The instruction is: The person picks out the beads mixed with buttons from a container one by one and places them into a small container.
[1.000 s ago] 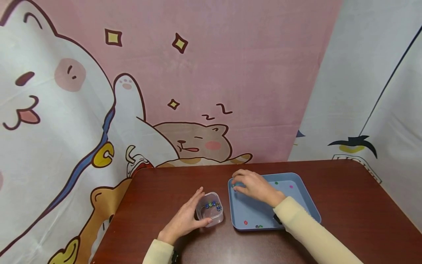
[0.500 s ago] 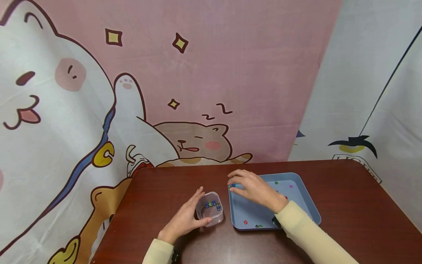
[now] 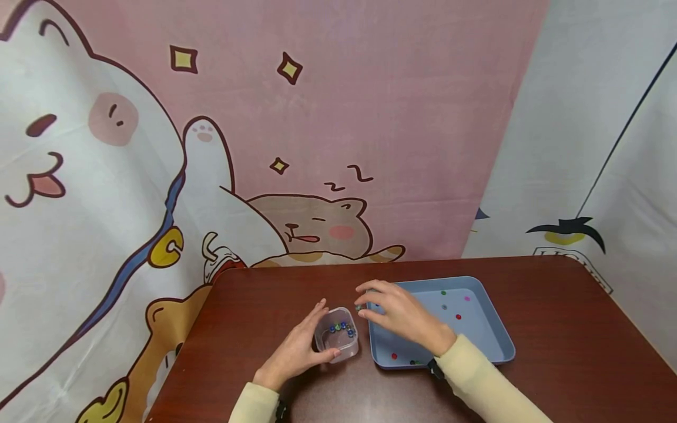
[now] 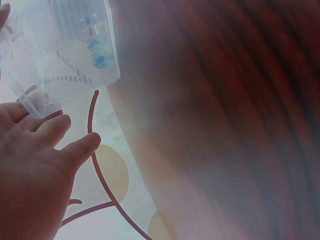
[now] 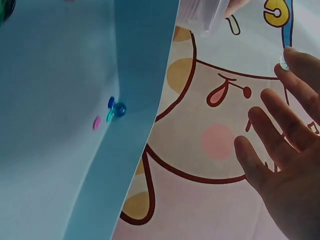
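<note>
Between right fingers (image 5: 297, 86), one marble (image 5: 284, 64).

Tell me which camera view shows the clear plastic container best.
The head view: it takes in the container from above, with its opening and the small beads inside visible. The left wrist view shows it closer but cropped; the right wrist view catches only part.

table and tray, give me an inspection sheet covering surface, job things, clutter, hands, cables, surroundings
Surface: reddish-brown table, with glare toward its near side.
Job's things: clear container with blue and green pieces inside; light-blue tray with scattered coloured pieces.
Clutter: nothing seen.
Left hand: holds the container between thumb and fingers.
Right hand: pinches a small glassy piece.
Cables: nothing seen.
Surroundings: cartoon-printed backdrop beyond the table.
</note>
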Action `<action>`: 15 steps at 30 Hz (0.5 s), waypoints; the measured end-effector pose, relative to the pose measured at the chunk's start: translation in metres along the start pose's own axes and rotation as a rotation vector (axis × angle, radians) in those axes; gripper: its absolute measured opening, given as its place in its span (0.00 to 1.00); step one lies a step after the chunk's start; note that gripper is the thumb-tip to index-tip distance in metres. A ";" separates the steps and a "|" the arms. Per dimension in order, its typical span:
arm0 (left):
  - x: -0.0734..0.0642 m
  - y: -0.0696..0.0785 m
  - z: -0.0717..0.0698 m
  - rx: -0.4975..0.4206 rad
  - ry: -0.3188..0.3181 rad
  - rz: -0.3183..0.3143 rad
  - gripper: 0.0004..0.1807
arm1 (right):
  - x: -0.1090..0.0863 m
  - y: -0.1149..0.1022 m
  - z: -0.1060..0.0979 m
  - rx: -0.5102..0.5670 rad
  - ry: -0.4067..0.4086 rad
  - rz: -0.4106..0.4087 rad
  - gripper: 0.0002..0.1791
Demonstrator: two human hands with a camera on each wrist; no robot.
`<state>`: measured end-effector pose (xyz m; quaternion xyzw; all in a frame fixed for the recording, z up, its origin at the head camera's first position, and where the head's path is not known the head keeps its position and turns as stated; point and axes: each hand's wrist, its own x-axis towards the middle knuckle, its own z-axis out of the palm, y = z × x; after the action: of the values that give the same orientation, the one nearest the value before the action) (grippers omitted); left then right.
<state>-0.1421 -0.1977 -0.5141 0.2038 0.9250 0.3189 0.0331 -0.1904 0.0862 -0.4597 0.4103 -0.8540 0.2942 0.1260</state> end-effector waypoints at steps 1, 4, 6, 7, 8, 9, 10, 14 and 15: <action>0.000 0.000 0.000 -0.002 0.001 -0.003 0.53 | 0.000 -0.001 0.002 0.004 0.006 -0.001 0.09; 0.000 0.000 0.000 0.000 0.006 0.003 0.53 | -0.001 -0.003 0.006 0.022 0.023 0.009 0.09; 0.000 0.000 0.001 -0.006 0.009 0.005 0.53 | -0.002 -0.005 0.010 0.035 0.024 0.025 0.09; 0.000 0.000 0.001 -0.012 0.010 0.004 0.53 | -0.002 -0.006 0.012 0.043 0.023 0.033 0.09; 0.000 0.000 0.001 -0.012 0.012 0.008 0.53 | -0.002 -0.007 0.013 0.051 0.020 0.041 0.09; 0.000 0.000 0.000 -0.013 0.013 0.008 0.53 | -0.003 -0.008 0.015 0.059 0.019 0.048 0.09; 0.000 0.000 0.000 -0.016 0.014 0.010 0.53 | -0.003 -0.009 0.016 0.068 0.021 0.054 0.09; 0.000 0.000 0.001 -0.013 0.018 0.019 0.52 | -0.005 -0.013 0.023 0.107 0.036 0.055 0.09; 0.000 0.000 0.001 -0.015 0.016 0.016 0.52 | -0.005 -0.014 0.026 0.112 0.043 0.048 0.09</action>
<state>-0.1417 -0.1975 -0.5150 0.2082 0.9213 0.3276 0.0244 -0.1754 0.0668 -0.4765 0.3896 -0.8429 0.3532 0.1138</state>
